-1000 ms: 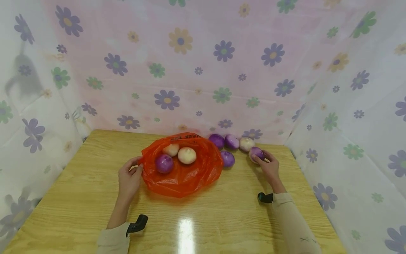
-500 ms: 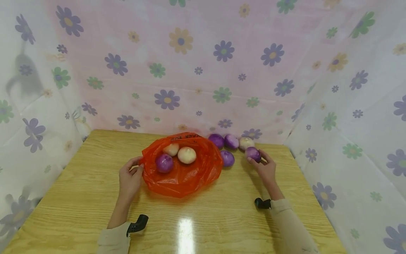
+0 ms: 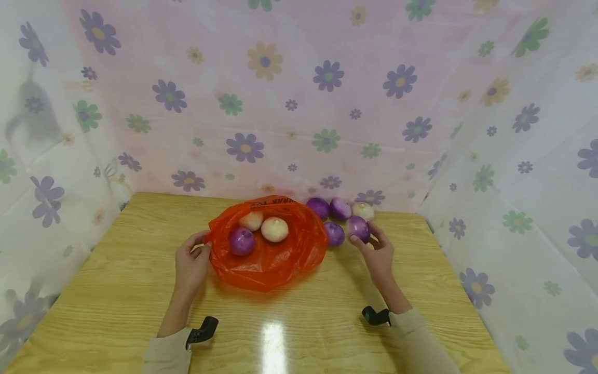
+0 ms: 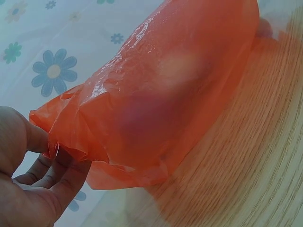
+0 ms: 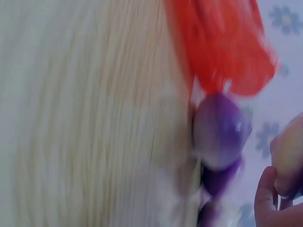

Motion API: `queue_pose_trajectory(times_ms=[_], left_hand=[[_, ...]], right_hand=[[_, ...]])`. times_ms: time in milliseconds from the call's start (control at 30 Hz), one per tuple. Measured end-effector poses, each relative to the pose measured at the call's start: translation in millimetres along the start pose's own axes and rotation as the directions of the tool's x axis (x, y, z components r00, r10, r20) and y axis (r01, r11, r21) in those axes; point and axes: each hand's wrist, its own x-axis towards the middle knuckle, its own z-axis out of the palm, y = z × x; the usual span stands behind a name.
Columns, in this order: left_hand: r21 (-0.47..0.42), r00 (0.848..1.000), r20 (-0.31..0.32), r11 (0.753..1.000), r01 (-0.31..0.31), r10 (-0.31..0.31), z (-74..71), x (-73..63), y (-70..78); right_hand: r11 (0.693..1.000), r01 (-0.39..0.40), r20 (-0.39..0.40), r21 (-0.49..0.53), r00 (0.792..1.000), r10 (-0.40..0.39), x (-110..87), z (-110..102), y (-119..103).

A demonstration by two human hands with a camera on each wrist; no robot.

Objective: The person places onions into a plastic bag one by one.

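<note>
My left hand pinches the left rim of a red plastic bag; the left wrist view shows thumb and fingers on the crumpled edge of the bag. Inside the open bag lie a purple onion and two pale onions. My right hand holds a purple onion between thumb and fingers, right of the bag. In the right wrist view that onion shows partly at the right edge, raised off the table.
Beside the bag's right side rest three purple onions and a pale onion. The wooden table meets a flower-print cloth at the back and sides. Black wrist cameras sit on both sleeves.
My right hand has carried the purple onion leftward, from the right end of the row towards the bag. The left hand and the bag have stayed almost still.
</note>
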Motion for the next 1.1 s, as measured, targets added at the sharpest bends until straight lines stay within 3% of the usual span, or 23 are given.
queue_pose_trajectory(times_ms=[300,500,633,833,933,1100], left_hand=[[-0.018,1.0,0.011,1.0,-0.012,0.012,0.3,-0.3,-1.3],[-0.049,0.999,0.007,0.998,-0.031,0.032,-0.3,0.2,-4.2],[-0.048,0.999,0.007,0.998,-0.039,0.04,-0.4,0.6,-5.2],[-0.057,0.999,0.009,0.998,-0.033,0.033,0.2,0.8,-4.1],[-0.065,0.999,0.01,0.997,-0.037,0.038,0.4,0.5,-2.8],[-0.085,0.999,0.019,0.996,-0.036,0.038,-0.4,-0.3,-1.3]], right_hand=[[0.994,0.04,0.127,0.105,0.99,-0.053,-34.2,32,-24],[0.984,0.056,0.253,0.167,0.963,-0.098,-55.0,58,-34],[0.985,0.056,0.341,0.163,0.934,-0.109,-66.9,77,-40],[0.991,0.004,0.459,0.133,0.886,-0.065,-78.4,103,-49],[0.997,0.0,0.479,0.076,0.877,-0.036,-80.5,115,-51],[1.0,0.001,0.474,-0.011,0.88,0.005,-79.2,132,-56]])
